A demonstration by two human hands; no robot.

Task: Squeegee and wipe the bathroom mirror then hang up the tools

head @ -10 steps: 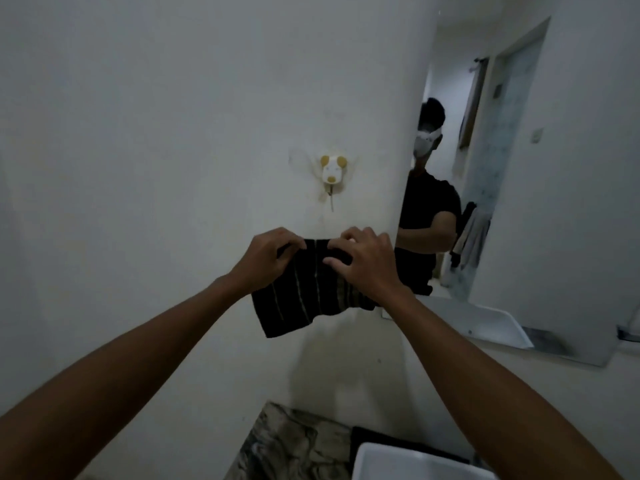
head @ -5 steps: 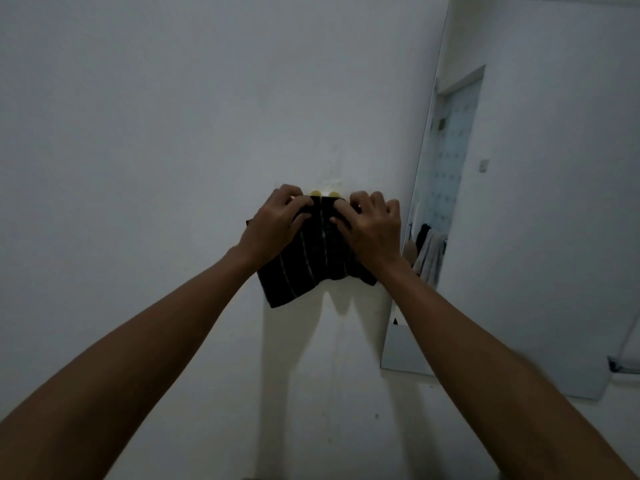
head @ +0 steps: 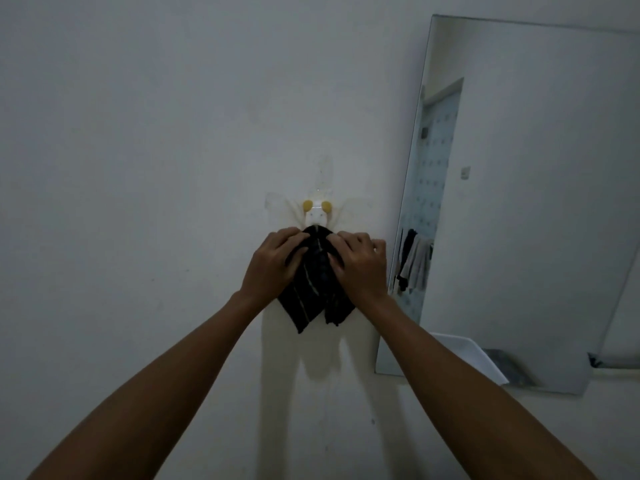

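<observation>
Mostly a plain white wall (head: 138,168) fills the view, dim light, faint smudges and a pale tape mark above the hook. Mirror (head: 519,202) hangs on the right, tall, frameless, its left edge near the right hand. Reflection in it shows a pale door with a dotted pattern, a wall switch, and some cloths hanging in grey and dark tones. A white sloped basin edge (head: 464,355) shows low in the mirror area; cannot tell whether it is real or reflected. Both forearms reach up from the bottom corners and meet at the middle of the wall, casting two pale shadows below. Dark cloth (head: 317,289) with thin light stripes sits between the hands, bunched at the top, its lower corners hanging free against the wall in two points. Its top edge sits right at the bottom of the hook, touching or just overlapping it; whether it is caught on the hook, cannot tell. Left hand (head: 273,263) grips the cloth's upper left side, fingers curled round the fold. Right hand (head: 360,263) grips the upper right side, fingers curled, thumb pressed into the fabric. Small wall hook (head: 317,211), white body with two yellow round ears, sits just above the cloth, stuck on a clear adhesive pad.
</observation>
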